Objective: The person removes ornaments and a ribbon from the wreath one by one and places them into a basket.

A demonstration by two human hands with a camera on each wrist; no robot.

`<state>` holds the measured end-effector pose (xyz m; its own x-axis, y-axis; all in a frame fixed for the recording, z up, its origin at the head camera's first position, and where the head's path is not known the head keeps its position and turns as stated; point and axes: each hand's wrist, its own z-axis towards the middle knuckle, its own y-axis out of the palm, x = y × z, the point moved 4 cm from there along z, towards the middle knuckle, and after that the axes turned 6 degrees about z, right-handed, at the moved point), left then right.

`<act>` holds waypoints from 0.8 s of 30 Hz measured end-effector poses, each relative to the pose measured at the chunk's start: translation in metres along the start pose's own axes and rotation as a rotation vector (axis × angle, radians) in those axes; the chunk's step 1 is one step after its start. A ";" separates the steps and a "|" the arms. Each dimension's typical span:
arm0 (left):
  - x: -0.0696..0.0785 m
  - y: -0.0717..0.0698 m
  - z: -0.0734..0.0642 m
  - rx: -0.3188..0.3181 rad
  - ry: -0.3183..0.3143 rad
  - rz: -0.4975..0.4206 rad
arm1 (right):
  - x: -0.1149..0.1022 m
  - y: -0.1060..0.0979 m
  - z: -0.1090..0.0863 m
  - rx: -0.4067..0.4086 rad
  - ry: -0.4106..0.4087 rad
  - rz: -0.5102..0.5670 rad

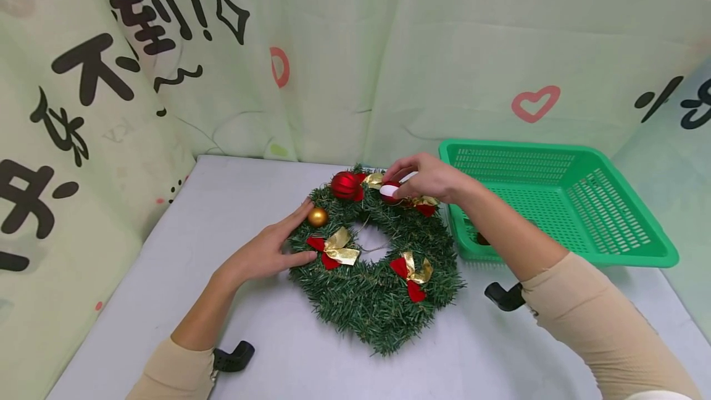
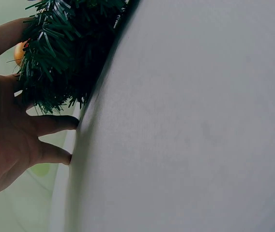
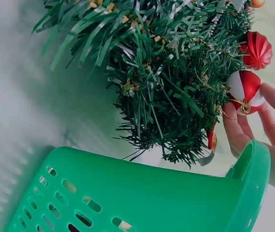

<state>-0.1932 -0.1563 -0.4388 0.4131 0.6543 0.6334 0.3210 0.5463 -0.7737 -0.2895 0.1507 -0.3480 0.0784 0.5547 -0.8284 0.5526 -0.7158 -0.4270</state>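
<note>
A green artificial wreath (image 1: 378, 320) lies on the table, with red-and-gold bows (image 1: 411, 273), a ribbed red ball (image 1: 345, 185) and a small gold ball (image 1: 318, 217) on it. At its far side, my right hand (image 1: 424, 178) pinches a red-and-white Christmas ball (image 3: 245, 91) between thumb and fingers, against the greenery. A gold loop shows on that ball's cap in the right wrist view. My left hand (image 1: 272, 249) rests against the wreath's left edge, thumb and fingers spread and fairly straight. Two of its fingertips reach the tabletop in the left wrist view.
A green perforated basket (image 1: 639, 221) stands right of the wreath, under my right forearm; a small dark item (image 1: 482, 239) shows at its near left corner. The white table (image 1: 266, 350) backs onto a printed curtain (image 1: 344, 79).
</note>
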 end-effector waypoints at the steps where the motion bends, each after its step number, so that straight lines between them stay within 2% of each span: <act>1: 0.000 0.000 0.000 -0.001 0.001 -0.001 | 0.000 0.000 -0.001 -0.002 -0.004 0.002; 12: 0.001 0.000 0.000 -0.005 -0.006 -0.002 | 0.000 0.001 -0.003 0.007 -0.029 0.013; 24: 0.000 0.000 0.000 -0.002 -0.008 -0.007 | 0.001 -0.002 -0.007 -0.007 -0.036 0.099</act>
<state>-0.1932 -0.1562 -0.4391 0.4042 0.6548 0.6387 0.3258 0.5494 -0.7694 -0.2844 0.1558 -0.3452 0.1029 0.4652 -0.8792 0.5490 -0.7636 -0.3398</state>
